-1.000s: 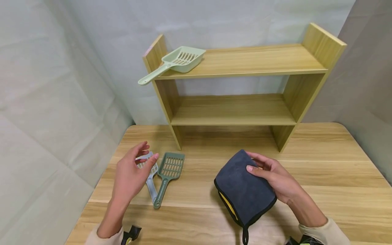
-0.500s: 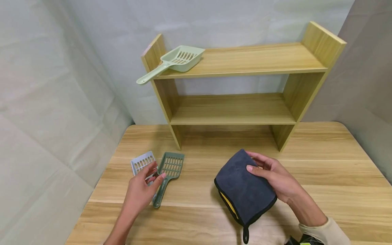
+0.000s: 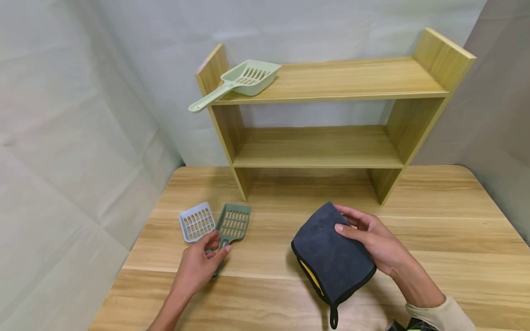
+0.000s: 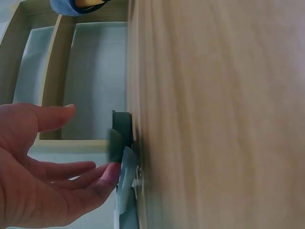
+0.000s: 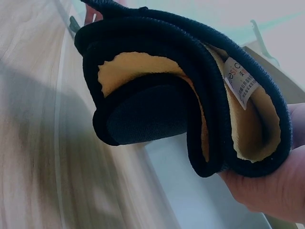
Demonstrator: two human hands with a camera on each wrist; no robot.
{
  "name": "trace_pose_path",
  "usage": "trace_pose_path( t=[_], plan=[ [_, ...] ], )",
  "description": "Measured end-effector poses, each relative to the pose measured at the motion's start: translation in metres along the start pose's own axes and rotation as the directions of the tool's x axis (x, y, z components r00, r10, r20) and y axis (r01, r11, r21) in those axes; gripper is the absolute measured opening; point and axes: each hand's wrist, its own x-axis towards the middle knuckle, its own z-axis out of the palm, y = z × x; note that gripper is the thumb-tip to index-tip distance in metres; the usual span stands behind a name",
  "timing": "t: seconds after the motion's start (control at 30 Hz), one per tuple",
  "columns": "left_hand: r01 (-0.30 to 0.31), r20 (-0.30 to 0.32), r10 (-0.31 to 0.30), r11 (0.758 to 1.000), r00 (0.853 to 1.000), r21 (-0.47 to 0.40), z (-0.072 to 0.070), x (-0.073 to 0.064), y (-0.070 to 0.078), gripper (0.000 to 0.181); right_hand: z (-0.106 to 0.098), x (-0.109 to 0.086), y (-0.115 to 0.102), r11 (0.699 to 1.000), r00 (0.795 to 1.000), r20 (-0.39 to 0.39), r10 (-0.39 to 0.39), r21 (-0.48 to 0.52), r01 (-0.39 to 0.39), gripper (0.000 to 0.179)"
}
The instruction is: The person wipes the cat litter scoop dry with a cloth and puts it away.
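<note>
My right hand (image 3: 381,243) grips a folded dark grey cloth (image 3: 331,253) with black edging, a hanging loop and a yellow inner side; the right wrist view shows its folded layers and a white label (image 5: 241,82). Over the handles of two litter scoops on the table is my left hand (image 3: 198,264). One is a light blue litter scoop (image 3: 198,222), the other a dark green litter scoop (image 3: 234,222). In the left wrist view the thumb stands apart from the scoops, while a fingertip (image 4: 110,175) seems to touch them. The hand hides most of both handles.
Behind the hands stands a wooden shelf (image 3: 319,158). A pale green litter scoop (image 3: 250,78) lies on its top board at the left, handle jutting past the side. White cloth walls (image 3: 83,138) border the wooden table (image 3: 447,230).
My left hand has moved right and toward me, from over the blue scoop's head to the handles. The right hand and cloth stay almost where they were.
</note>
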Motion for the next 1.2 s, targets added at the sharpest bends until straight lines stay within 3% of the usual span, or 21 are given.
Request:
trace_pose_path(
  t=[0.23, 0.47, 0.7, 1.07, 1.2],
  plan=[
    [0.030, -0.002, -0.030, 0.998, 1.000, 0.062, -0.0001, 0.0027, -0.0025, 0.055, 0.0000, -0.0009, -0.0005, 1.000, 1.000, 0.008, 0.002, -0.002, -0.002, 0.057],
    [-0.001, -0.003, 0.001, 0.989, 1.000, 0.145, 0.0003, 0.0067, -0.0066, 0.052, -0.0005, -0.0010, 0.0003, 1.000, 0.999, 0.044, -0.012, 0.005, 0.012, 0.058],
    [0.005, 0.010, -0.007, 0.983, 1.000, 0.181, -0.0009, 0.0067, -0.0056, 0.049, 0.0000, -0.0011, 0.0010, 1.000, 0.998, 0.052, -0.016, -0.003, 0.016, 0.060],
    [-0.061, 0.012, 0.060, 0.990, 0.998, 0.125, -0.0045, 0.0066, -0.0062, 0.039, 0.0006, -0.0021, 0.0004, 1.000, 0.999, 0.045, -0.009, -0.014, 0.010, 0.059],
    [-0.120, 0.017, 0.119, 0.981, 0.993, 0.150, -0.0078, 0.0068, -0.0023, 0.039, 0.0014, -0.0016, -0.0006, 1.000, 0.999, 0.037, -0.008, -0.022, 0.009, 0.059]
  ],
)
